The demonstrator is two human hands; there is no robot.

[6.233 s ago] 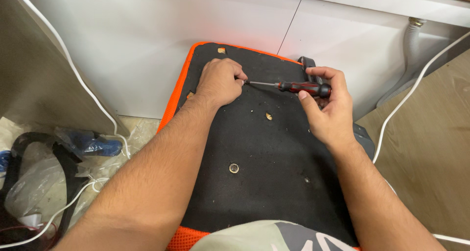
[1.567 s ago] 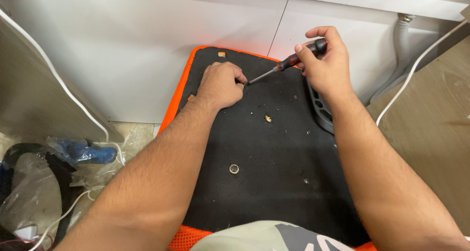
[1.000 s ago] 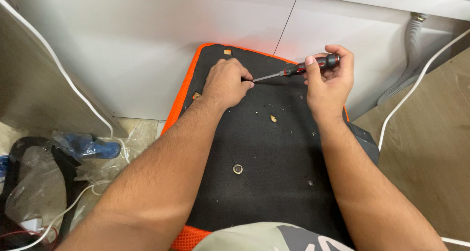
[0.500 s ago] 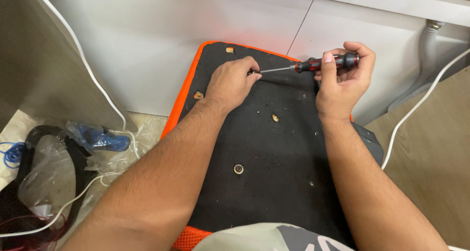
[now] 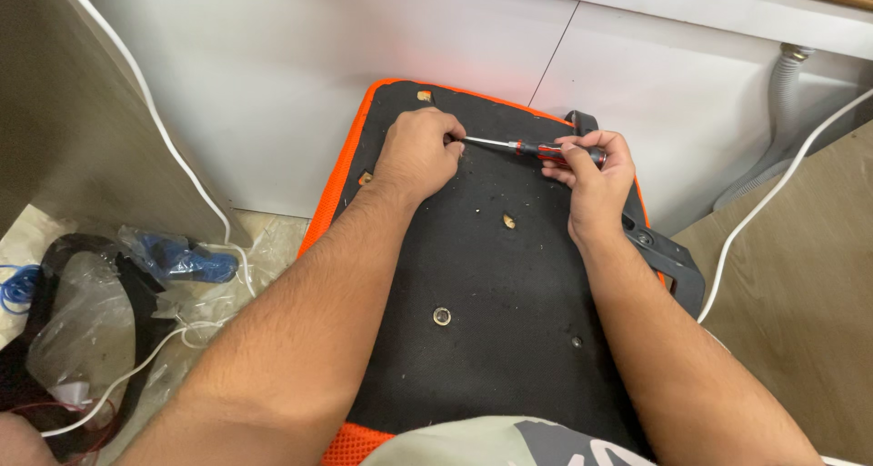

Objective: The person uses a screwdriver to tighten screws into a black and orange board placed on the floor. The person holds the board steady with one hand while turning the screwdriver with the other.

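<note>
The person's left hand (image 5: 416,152) rests fisted on the black underside of an orange-edged seat cushion (image 5: 491,275), fingers pressed together around the screwdriver (image 5: 532,148) tip, prob. to keep the tip on one spot (whatever it pinches there is hidden under the knuckles). Right hand (image 5: 587,170) wraps the red-and-black handle, grip closed on it, shaft lying almost flat across the pad and pointing left into the fist. The cushion leans against the white panel (image 5: 273,75) w/ its near end at the person's lap, which puts its underside up toward both hands. A metal insert (image 5: 441,316) sits mid-pad; a dark bracket (image 5: 668,261) sticks out on the right edge. White cable (image 5: 186,170) and plastic bags (image 5: 82,320) lie to the left.
</note>
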